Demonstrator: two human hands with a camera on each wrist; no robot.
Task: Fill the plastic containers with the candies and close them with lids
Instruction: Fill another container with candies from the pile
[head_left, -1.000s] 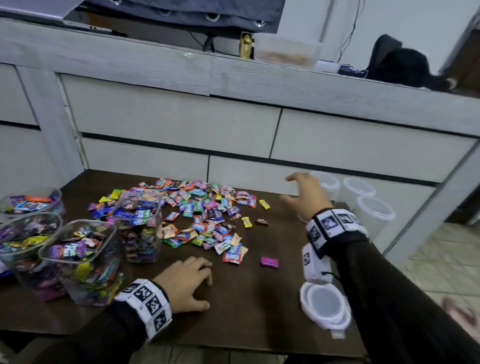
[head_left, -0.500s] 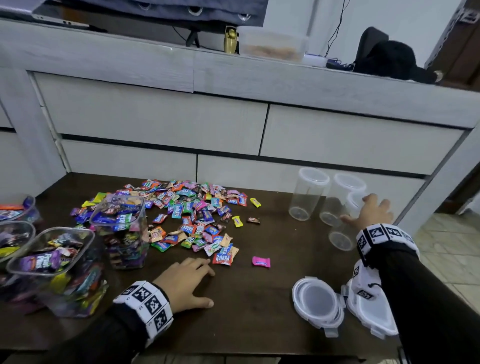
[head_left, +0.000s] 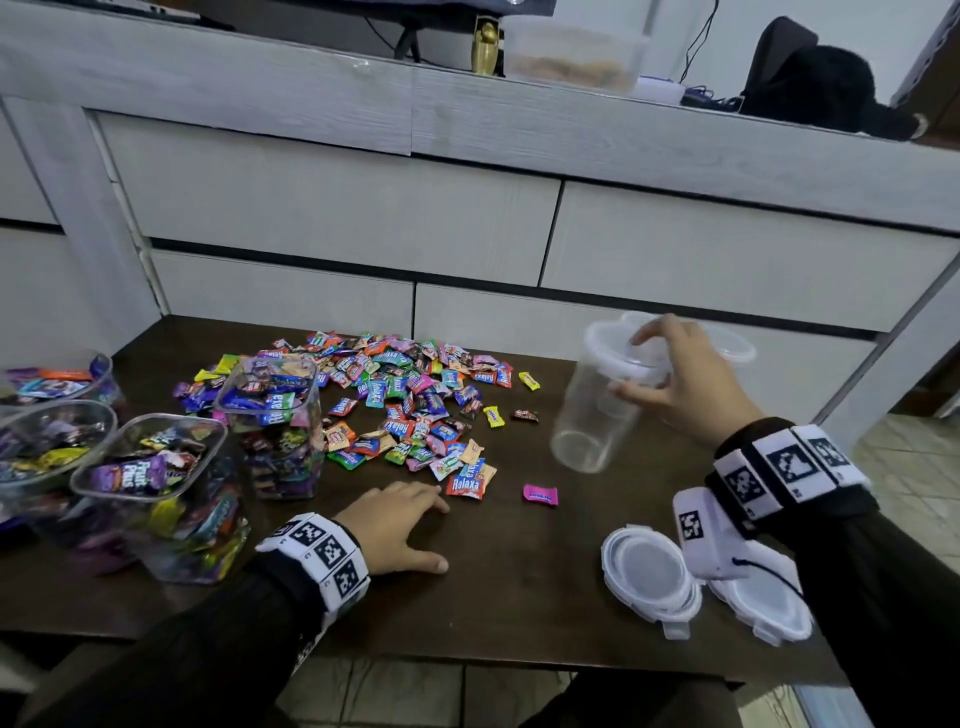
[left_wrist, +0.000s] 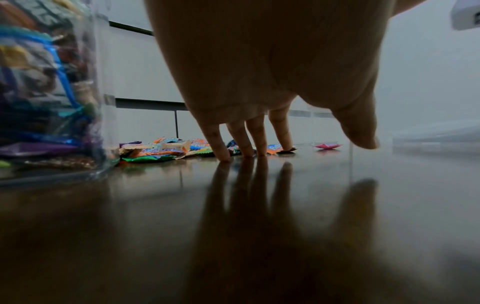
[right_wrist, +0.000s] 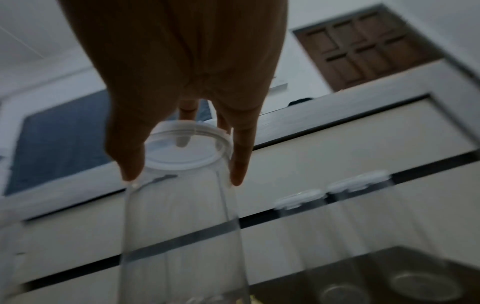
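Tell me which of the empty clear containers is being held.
The tilted empty container nearest the candy pile, gripped at its rim by the right hand. The other two stand untouched behind it.

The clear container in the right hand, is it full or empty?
Empty: the clear container shows only table through its walls, gripped at the rim by the right hand.

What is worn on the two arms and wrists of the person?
Both arms wear long black sleeves. The left wrist carries a white band printed with square black-and-white code markers. The right wrist carries the same kind of band, and a white box with another marker and a thin black cord hangs under it. Both hands are bare.
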